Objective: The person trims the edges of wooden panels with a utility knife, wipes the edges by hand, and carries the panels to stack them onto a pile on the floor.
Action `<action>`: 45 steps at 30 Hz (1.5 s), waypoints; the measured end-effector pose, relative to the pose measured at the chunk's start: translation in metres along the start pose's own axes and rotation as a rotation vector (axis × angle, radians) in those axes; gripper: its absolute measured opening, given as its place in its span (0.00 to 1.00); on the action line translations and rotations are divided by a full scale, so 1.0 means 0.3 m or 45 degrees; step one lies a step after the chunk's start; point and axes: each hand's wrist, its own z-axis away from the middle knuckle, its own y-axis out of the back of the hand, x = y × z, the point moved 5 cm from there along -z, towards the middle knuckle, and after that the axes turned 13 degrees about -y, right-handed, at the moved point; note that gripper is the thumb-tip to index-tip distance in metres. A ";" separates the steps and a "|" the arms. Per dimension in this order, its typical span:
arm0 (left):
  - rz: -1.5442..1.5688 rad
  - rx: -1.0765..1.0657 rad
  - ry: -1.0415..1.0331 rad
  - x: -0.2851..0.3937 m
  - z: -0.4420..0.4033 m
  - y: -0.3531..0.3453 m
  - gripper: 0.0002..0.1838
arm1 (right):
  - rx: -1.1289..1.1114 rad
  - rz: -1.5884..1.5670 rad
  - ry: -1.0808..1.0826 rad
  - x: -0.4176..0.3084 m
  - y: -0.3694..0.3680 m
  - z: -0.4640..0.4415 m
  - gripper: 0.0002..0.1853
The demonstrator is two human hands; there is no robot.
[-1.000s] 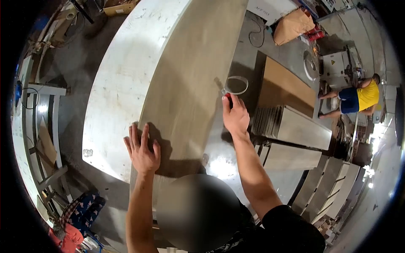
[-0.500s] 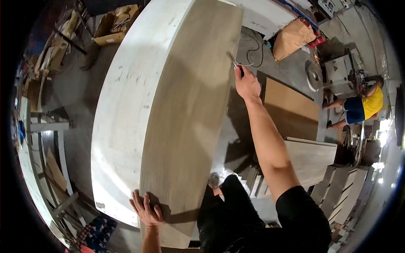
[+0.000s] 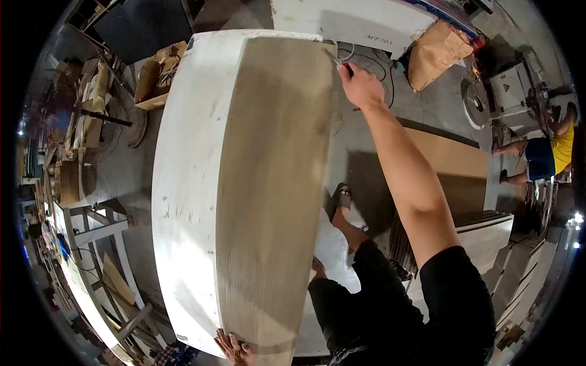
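Note:
A long brown wood-grain board (image 3: 268, 183) lies on a white work table (image 3: 186, 183), running away from me. At the board's far right corner, my right hand (image 3: 363, 85) is closed around the dark handle of a hand tool with a slim metal blade (image 3: 331, 57). The blade tip is at the board's edge; its exact kind is too small to make out. My left hand (image 3: 233, 349) rests with fingers apart on the near left edge of the board, partly cut off by the frame's bottom.
Brown sheet panels (image 3: 445, 149) and stacked boards (image 3: 488, 229) are to the right. A brown paper sack (image 3: 436, 55) stands behind my right hand, near a cable on the floor. A person in yellow (image 3: 561, 149) is far right. A cardboard box (image 3: 155, 79) sits left.
My right hand with the bladed tool has moved farther away along the board's right edge to its far corner. My left hand stays on the near edge; the view has shifted.

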 end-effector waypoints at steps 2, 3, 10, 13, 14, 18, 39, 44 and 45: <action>0.076 -0.260 0.352 0.031 -0.006 0.027 0.34 | -0.102 -0.057 -0.077 -0.013 0.006 -0.147 0.29; -0.269 -0.521 0.318 0.062 -0.028 0.042 0.35 | -0.115 -0.056 -0.108 -0.021 0.000 -0.223 0.29; -0.894 -0.867 0.419 0.439 -0.084 0.112 0.33 | -0.601 -0.707 -0.360 0.258 -0.188 -0.253 0.39; -1.172 -0.169 -0.071 0.399 -0.255 -0.160 0.39 | -1.046 -0.652 -0.871 0.575 -0.298 0.250 0.32; -1.336 -0.418 0.015 0.455 -0.391 -0.245 0.37 | -1.184 -0.401 -0.755 0.744 -0.417 0.376 0.29; -0.378 0.390 -0.156 1.234 -1.118 -0.027 0.36 | -1.790 -0.769 -0.958 0.824 -0.340 0.687 0.20; -0.272 0.353 -0.360 1.838 -2.078 0.085 0.38 | -0.673 -1.239 -0.193 -0.053 -0.125 -0.629 0.19; -0.211 0.450 -0.386 2.141 -2.444 0.107 0.38 | -0.721 -1.079 0.059 -0.135 -0.138 -0.669 0.17; -0.199 0.469 -0.362 2.159 -2.469 0.114 0.38 | -0.699 -0.995 0.026 -0.193 -0.060 -0.652 0.16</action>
